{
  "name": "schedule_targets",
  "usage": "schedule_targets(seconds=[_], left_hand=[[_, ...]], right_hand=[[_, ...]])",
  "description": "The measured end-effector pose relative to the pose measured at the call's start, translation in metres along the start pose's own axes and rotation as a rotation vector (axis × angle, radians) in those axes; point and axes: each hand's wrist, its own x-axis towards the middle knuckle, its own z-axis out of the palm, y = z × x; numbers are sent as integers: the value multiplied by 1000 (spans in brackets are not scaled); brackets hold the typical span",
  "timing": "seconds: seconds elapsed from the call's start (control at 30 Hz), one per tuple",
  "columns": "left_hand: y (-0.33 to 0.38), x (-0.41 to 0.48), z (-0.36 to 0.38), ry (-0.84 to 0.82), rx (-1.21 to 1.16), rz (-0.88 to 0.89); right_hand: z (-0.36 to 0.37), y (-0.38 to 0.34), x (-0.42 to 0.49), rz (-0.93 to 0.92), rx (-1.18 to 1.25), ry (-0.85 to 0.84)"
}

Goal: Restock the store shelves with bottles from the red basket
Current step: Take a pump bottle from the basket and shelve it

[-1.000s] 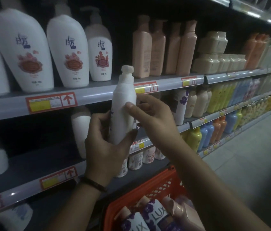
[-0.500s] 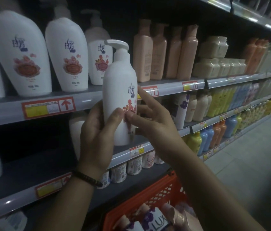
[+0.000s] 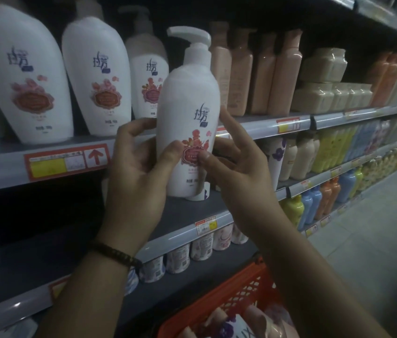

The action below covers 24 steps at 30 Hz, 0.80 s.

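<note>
White and smooth, the pump bottle (image 3: 187,106) stands straight up in the air, held in front of the shelves. It has a white pump on top that points left. There is blue writing in the middle and a red and pink flower picture lower down.

The left hand (image 3: 134,172) holds its left side, with the thumb pressed on the flower picture and the fingers curled behind. The right hand (image 3: 239,174) holds its right side the same way, thumb on the front and fingers curled behind. A dark bead bracelet (image 3: 117,254) sits on the left wrist.

Behind the bottle, on the upper shelf (image 3: 2,172), stand bigger white bottles (image 3: 22,76) with the same flower picture. Next to them are tall peach bottles (image 3: 261,74). Down low, the red basket (image 3: 229,301) holds more bottles (image 3: 239,325), one with purple flowers.
</note>
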Motion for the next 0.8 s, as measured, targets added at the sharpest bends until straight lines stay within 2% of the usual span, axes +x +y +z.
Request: schedule_targets(seconds=[0.17,0.33,0.43,0.6,0.8], left_hand=[[2,7,2,120,132,125],[-2,17,-6,155,467,224],[1,22,-4,124,506,258],[2,25,-2,131,384,242],[2,34,-6,53,493,262]], right_hand=[[5,1,10,-33,-7,13],[8,1,25,-25,-56,14],[8,-4,38,-32,-103,25],[13,-11,57,-65,-173,48],[17,-10,79,-72,-119,52]])
